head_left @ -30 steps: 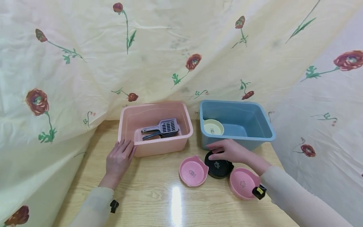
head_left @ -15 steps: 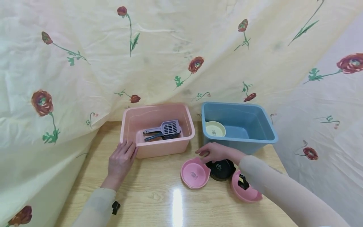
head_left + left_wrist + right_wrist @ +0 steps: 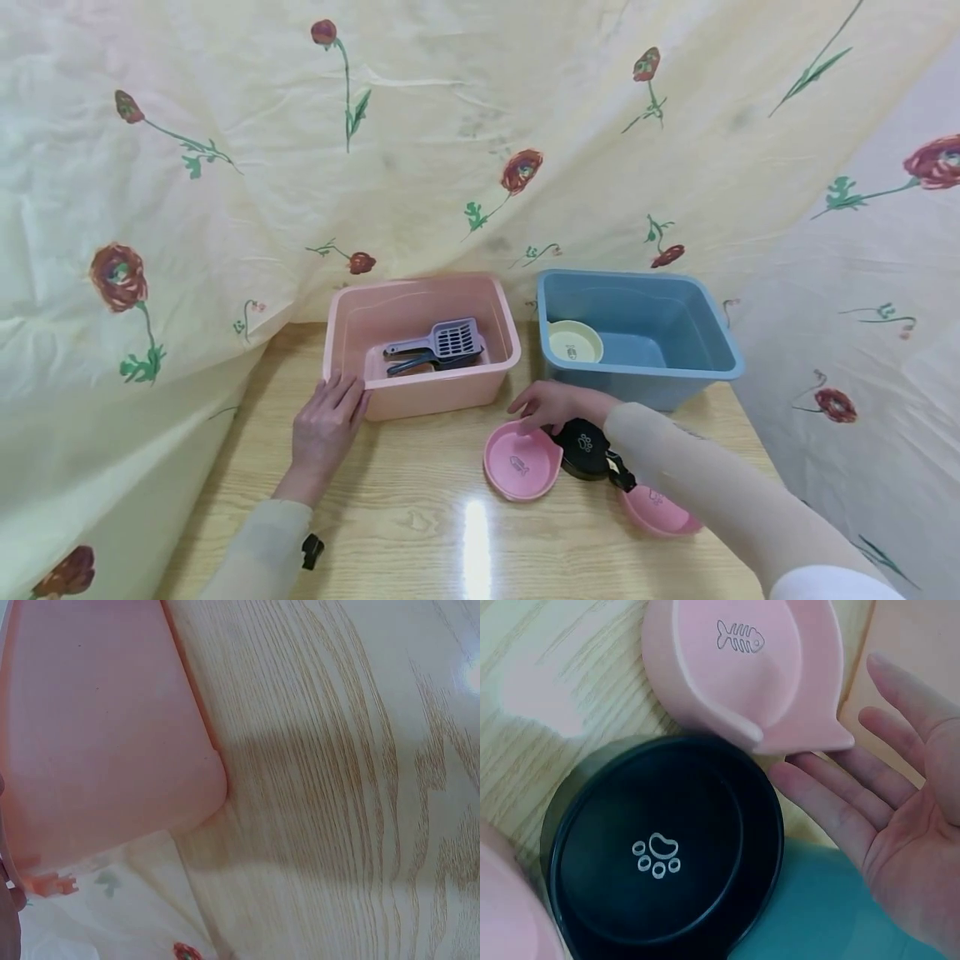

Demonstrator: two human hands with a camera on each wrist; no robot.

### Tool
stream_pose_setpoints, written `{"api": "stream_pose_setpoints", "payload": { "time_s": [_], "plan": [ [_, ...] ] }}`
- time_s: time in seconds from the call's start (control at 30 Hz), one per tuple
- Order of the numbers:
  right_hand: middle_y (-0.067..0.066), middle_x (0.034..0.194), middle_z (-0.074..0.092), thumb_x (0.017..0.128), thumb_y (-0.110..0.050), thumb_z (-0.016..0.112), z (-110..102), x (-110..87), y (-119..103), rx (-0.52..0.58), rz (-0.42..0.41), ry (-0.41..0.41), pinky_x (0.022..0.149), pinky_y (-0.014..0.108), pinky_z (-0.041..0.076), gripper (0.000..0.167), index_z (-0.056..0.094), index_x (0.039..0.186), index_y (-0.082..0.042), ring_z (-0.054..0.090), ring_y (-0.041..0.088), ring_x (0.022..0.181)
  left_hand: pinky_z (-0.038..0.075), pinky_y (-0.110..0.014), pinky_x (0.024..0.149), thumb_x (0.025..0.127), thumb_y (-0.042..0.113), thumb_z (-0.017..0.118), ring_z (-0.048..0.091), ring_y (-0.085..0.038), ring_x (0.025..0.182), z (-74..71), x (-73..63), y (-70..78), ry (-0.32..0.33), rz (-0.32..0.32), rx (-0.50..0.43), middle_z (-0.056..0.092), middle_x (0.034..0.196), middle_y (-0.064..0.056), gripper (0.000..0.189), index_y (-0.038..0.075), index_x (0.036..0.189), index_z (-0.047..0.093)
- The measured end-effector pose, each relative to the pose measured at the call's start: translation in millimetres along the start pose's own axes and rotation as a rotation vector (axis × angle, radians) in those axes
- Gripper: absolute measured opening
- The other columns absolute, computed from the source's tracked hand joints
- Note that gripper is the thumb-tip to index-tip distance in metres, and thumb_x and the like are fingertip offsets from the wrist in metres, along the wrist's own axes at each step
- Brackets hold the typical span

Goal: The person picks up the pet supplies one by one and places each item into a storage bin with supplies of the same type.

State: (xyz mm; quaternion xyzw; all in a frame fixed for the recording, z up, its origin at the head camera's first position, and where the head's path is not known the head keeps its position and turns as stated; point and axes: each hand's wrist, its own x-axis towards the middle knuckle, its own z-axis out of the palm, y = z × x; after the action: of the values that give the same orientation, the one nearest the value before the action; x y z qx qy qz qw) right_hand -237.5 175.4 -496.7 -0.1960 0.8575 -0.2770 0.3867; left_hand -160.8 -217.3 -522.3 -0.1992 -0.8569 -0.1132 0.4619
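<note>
My left hand (image 3: 324, 429) grips the front left corner of a pink plastic bin (image 3: 431, 398), its fingers over the rim; in the left wrist view only a sliver of this hand shows. My right hand (image 3: 551, 406) is at the far edge of a pink cat bowl (image 3: 517, 475) with a fishbone print. In the right wrist view its fingers are spread and loosely bent, the fingertips right at the pointed ear of that bowl. A black cat bowl (image 3: 652, 900) with a paw print stands beside it. Another pink bowl (image 3: 660, 512) is partly hidden by my right sleeve.
A blue bin (image 3: 645, 379) behind the bowls holds a cream bowl (image 3: 576, 342). In the pink bin lie a lilac slotted litter scoop (image 3: 454, 340) and a dark scoop (image 3: 408, 365). A flowered cloth (image 3: 420, 167) hangs behind the wooden table (image 3: 397, 533).
My right hand has moved left from over the black bowl to the fishbone-printed pink bowl, its sleeve now covering more of the other pink bowl. The left hand stays on the pink bin.
</note>
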Motion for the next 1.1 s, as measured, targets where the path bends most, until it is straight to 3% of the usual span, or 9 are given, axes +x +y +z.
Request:
{"api": "stream_pose_setpoints", "payload": {
  "time_s": [0.27, 0.5, 0.83, 1.1],
  "plan": [
    [0.009, 0.118, 0.077, 0.098, -0.020, 0.080, 7.3, 3.8, -4.0, 0.056, 0.015, -0.002, 0.075, 0.040, 0.068, 0.044, 0.069, 0.138, -0.005, 0.075, 0.026, 0.100, 0.063, -0.062, 0.082, 0.107, 0.024, 0.064, 0.077, -0.047, 0.099, -0.3, 1.7, -1.2, -0.018, 0.012, -0.013, 0.080, 0.103, -0.022, 0.031, -0.003, 0.104, 0.080],
    [0.006, 0.116, 0.076, 0.098, -0.021, 0.080, 13.1, 5.6, -7.5, 0.032, 0.027, -0.017, 0.071, 0.040, 0.068, 0.039, 0.073, 0.134, -0.009, 0.075, 0.025, 0.095, 0.062, -0.063, 0.085, 0.104, 0.021, 0.067, 0.077, -0.047, 0.102, -1.9, 3.6, -1.7, -0.047, 0.003, -0.012, 0.080, 0.105, -0.022, 0.027, -0.003, 0.105, 0.080],
    [0.004, 0.116, 0.072, 0.097, -0.016, 0.080, 17.2, 11.1, -1.6, 0.038, 0.070, -0.031, 0.068, 0.038, 0.067, 0.036, 0.074, 0.132, -0.015, 0.073, 0.023, 0.097, 0.063, -0.062, 0.082, 0.111, 0.027, 0.060, 0.077, -0.046, 0.100, -0.4, 3.7, -1.2, -0.024, 0.002, -0.013, 0.080, 0.104, -0.020, 0.036, -0.002, 0.104, 0.080],
    [0.005, 0.119, 0.072, 0.097, -0.011, 0.079, 19.2, 14.0, -0.1, 0.044, 0.075, -0.047, 0.066, 0.039, 0.067, 0.037, 0.073, 0.134, -0.015, 0.074, 0.022, 0.094, 0.063, -0.062, 0.083, 0.102, 0.021, 0.071, 0.077, -0.046, 0.101, -0.6, 1.3, -1.0, -0.059, -0.009, -0.012, 0.080, 0.105, -0.021, 0.024, -0.002, 0.105, 0.079]
  ]
}}
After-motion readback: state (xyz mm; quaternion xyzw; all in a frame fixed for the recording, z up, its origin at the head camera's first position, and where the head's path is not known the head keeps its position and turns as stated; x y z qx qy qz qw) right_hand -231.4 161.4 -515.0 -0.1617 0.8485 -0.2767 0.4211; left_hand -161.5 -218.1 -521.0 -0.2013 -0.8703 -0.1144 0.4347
